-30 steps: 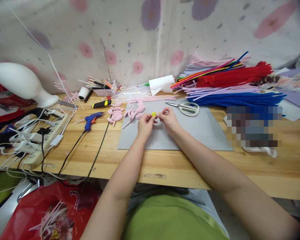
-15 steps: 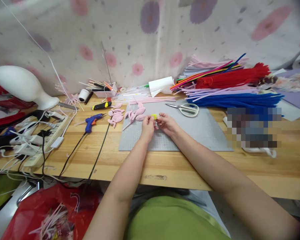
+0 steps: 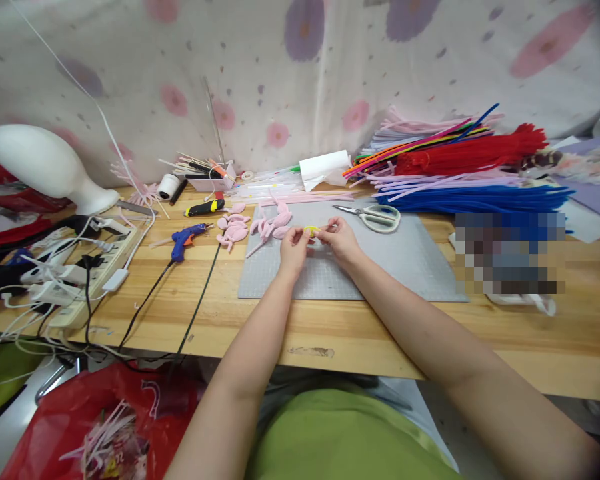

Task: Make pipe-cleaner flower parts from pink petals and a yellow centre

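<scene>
Wooden table, grey mat, floral backdrop (fingers pinching yellow piece).
</scene>
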